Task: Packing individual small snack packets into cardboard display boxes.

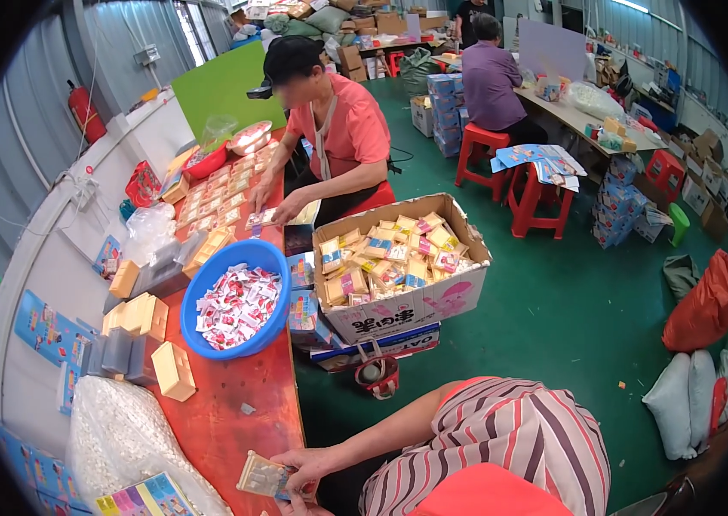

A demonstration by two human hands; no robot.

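At the table's front edge, my right hand (312,466) is closed on a small flat beige box (261,476) with pale pieces inside and a blue patch on its face. My left hand (300,506) shows only partly at the lower edge, its fingers closed at the box's near end. To the left of my hands lies a clear bag of small white pieces (119,430), with a colourful printed sheet (149,499) in front of it. Farther along the red table (248,391) is a blue basin (273,335) of small red-and-white packets (239,305).
Beige boxes (174,371) and dark grey holders (127,354) line the wall side. A large carton (398,310) of beige boxes stands right of the table. Beyond it, a seated co-worker (351,129) handles a box with both hands. Sacks (678,400) lie at right.
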